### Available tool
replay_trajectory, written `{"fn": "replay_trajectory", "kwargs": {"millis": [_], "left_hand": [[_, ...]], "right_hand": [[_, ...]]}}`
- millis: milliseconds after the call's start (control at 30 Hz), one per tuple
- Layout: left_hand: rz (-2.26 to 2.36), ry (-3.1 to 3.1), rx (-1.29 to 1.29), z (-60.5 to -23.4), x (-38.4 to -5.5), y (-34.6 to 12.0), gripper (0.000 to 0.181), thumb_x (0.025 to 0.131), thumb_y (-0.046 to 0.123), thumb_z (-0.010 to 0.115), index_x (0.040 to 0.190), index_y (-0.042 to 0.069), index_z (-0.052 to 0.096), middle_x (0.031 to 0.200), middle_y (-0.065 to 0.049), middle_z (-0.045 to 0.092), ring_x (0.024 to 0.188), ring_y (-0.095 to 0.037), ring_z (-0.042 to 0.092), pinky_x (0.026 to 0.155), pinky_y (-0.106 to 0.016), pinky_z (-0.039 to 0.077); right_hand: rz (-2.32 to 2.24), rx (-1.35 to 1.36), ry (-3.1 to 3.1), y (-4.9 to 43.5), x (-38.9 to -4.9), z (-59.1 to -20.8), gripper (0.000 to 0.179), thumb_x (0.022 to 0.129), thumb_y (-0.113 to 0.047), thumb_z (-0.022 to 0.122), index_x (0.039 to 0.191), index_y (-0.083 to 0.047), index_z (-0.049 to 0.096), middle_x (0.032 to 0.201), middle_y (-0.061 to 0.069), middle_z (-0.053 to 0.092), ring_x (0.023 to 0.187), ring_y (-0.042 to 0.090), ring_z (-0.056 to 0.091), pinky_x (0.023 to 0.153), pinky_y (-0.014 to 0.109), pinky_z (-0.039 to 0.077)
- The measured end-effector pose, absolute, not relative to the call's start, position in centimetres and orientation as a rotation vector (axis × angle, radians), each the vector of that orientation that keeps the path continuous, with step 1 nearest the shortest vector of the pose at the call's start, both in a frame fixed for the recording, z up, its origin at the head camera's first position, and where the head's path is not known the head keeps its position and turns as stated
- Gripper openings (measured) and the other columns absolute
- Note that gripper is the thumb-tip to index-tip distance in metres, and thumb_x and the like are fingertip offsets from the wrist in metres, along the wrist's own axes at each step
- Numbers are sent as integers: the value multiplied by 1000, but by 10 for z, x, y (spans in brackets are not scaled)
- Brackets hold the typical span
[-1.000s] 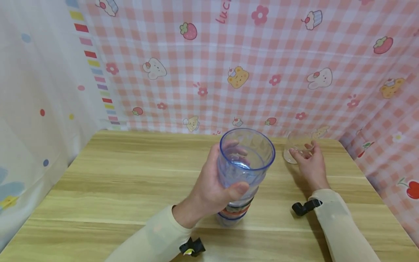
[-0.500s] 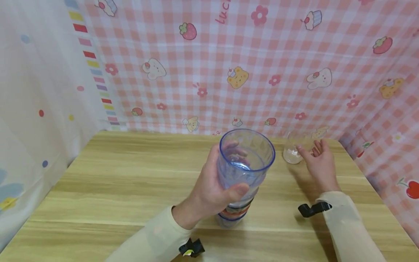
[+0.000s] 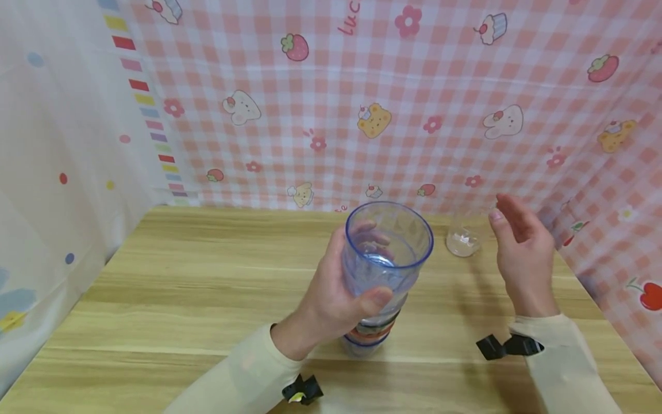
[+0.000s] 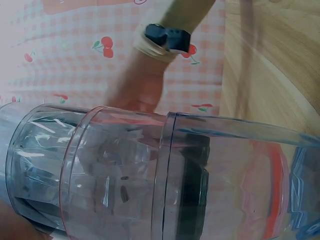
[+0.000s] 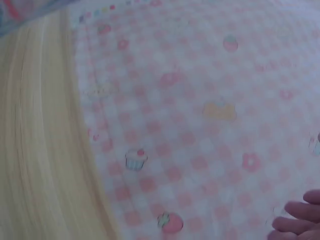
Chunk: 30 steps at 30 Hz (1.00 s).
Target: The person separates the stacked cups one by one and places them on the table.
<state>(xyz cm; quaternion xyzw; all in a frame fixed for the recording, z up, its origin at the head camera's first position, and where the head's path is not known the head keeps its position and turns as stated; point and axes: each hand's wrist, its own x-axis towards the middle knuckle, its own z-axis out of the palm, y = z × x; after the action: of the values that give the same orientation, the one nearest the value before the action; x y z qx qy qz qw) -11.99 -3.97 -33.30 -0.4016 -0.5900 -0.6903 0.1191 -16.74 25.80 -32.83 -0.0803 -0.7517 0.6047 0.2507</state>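
In the head view my left hand (image 3: pixel 326 296) grips a tall stack of nested clear plastic cups (image 3: pixel 385 284) at mid-table, thumb on the near side and fingers round the far side. The top cup has a blue rim. In the left wrist view the stack (image 4: pixel 115 170) lies across the frame, showing clear, reddish, dark and blue bands. A single clear cup (image 3: pixel 462 242) stands at the table's back right; its upper part is hard to see against the cloth. To its right my right hand (image 3: pixel 527 259) is raised, apart from it, holding nothing. Its fingertips (image 5: pixel 295 225) show in the right wrist view.
The wood-grain table (image 3: pixel 207 282) has a pink checked cloth (image 3: pixel 310 103) hanging behind it and along the right side. A white dotted curtain (image 3: pixel 62 144) hangs at the left. Each sleeve carries a black clip-like piece at the wrist.
My right hand has let go of the single clear cup and drawn back, up and to the right. That cup stays where it stood. My left hand and the stack hold still.
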Motion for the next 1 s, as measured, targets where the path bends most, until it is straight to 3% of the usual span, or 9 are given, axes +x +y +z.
{"fn": "replay_trajectory", "kwargs": {"millis": [200, 400, 633, 1000], "left_hand": [[-2037, -1744, -1169, -333, -120, -41, 91, 97, 64, 71, 149, -2, 35, 132, -33, 58, 118, -43, 67, 101, -49, 63], [-2041, -1748, -1157, -333, -120, -41, 92, 97, 64, 71, 148, -3, 36, 132, -34, 58, 118, -44, 67, 101, -48, 63], [-2051, -1775, -1138, -332, -120, -42, 94, 95, 66, 72, 148, -4, 37, 133, -33, 58, 119, -44, 66, 101, -47, 63], [-2086, -1809, -1129, -329, -118, -41, 98, 93, 68, 73, 152, 0, 36, 137, -31, 59, 122, -40, 67, 102, -49, 63]], "right_hand": [[1741, 251, -2016, 234, -147, -313, 40, 110, -14, 63, 147, 0, 62, 139, -5, 74, 129, 3, 68, 107, 10, 50], [1645, 610, -2155, 214, -127, -300, 37, 113, -7, 52, 148, 2, 60, 145, -2, 72, 136, 5, 65, 110, 13, 49], [1797, 821, -1993, 195, -112, -295, 44, 106, 11, 50, 150, 6, 57, 148, 9, 69, 135, 13, 67, 112, 19, 52], [1861, 1210, -1855, 174, -105, -295, 58, 109, -7, 63, 159, 11, 40, 160, 18, 56, 147, 23, 57, 125, 30, 44]]}}
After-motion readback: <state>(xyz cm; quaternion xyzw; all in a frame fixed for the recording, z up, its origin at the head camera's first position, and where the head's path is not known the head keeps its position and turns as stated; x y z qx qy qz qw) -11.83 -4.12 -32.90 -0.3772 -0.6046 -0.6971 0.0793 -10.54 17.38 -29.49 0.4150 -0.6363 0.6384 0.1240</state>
